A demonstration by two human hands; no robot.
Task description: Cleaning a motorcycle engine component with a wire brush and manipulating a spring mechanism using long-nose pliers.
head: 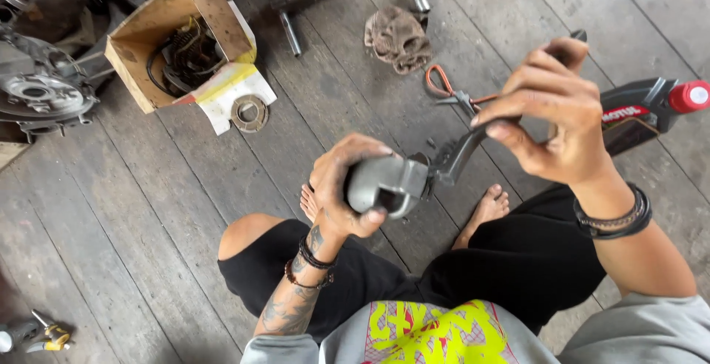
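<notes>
Left hand (342, 186): its fingers are closed around a grey metal part (386, 183), rounded in shape, and hold it above the lap.
Right hand (547, 109): its fingers are closed on the dark handle of a tool (460, 153); the handle goes up through the fist and its end shows above the knuckles.
Tool and part: the lower end of the tool touches the right side of the grey metal part; I cannot tell what kind of head the tool has.
Position of the part: in the air, in front of the person, above the bare feet and the black shorts, between the two hands.
Wrists: dark bracelets are on both wrists; the left forearm has tattoos.
Floor (148, 209): grey wooden planks; the person sits on it.
Pliers (452, 92): with orange handles, they lie on the floor behind the right hand.
Bottle (651, 109): black with a red cap, it lies on the floor at the right edge.
Rag (398, 37): brown and crumpled, it is on the floor near the top.
Cardboard box (166, 35): open, at the upper left, with dark wires and parts inside; a metal ring (250, 112) lies just beside it.
Engine parts (41, 87): grey metal, at the left edge.
</notes>
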